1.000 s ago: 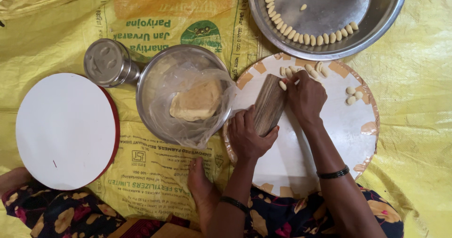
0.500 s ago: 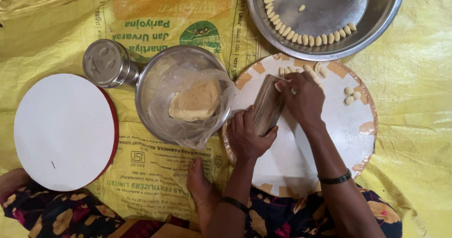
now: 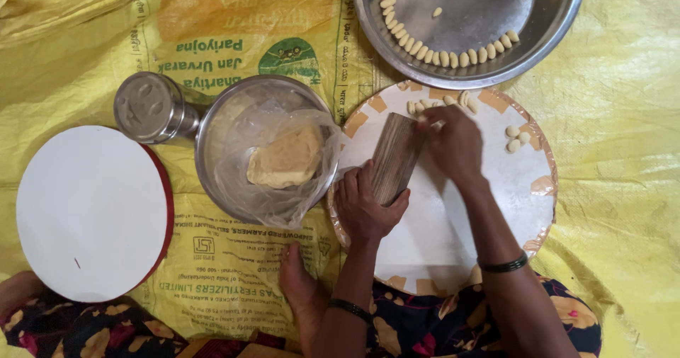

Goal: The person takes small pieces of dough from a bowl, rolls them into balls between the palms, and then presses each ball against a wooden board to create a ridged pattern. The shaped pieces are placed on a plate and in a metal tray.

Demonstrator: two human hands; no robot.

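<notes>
From the head view, your left hand [image 3: 366,203] gripped the lower end of the ridged wooden board [image 3: 397,157], thumb on one edge and fingers curled over the other, holding it tilted on the round white board [image 3: 489,209]. Your right hand [image 3: 453,142] lay at the top end of the wooden board, fingertips bunched and pressed down there; what was under them was hidden, so you could not tell whether they pinched anything. A few small dough pieces [image 3: 439,103] lay just beyond your right hand at the far rim, and three more [image 3: 516,138] sat near the right edge. Above, the big steel plate [image 3: 552,39] held a curved row of shaped pieces [image 3: 443,55]. Left of the white board, touching it, stood a steel bowl [image 3: 212,160] lined with clear plastic, holding a lump of dough [image 3: 287,160]. A small steel tin [image 3: 150,107] stood beside the bowl, and a white round disc [image 3: 92,213] lay farther left on the yellow sack [image 3: 212,39].
</notes>
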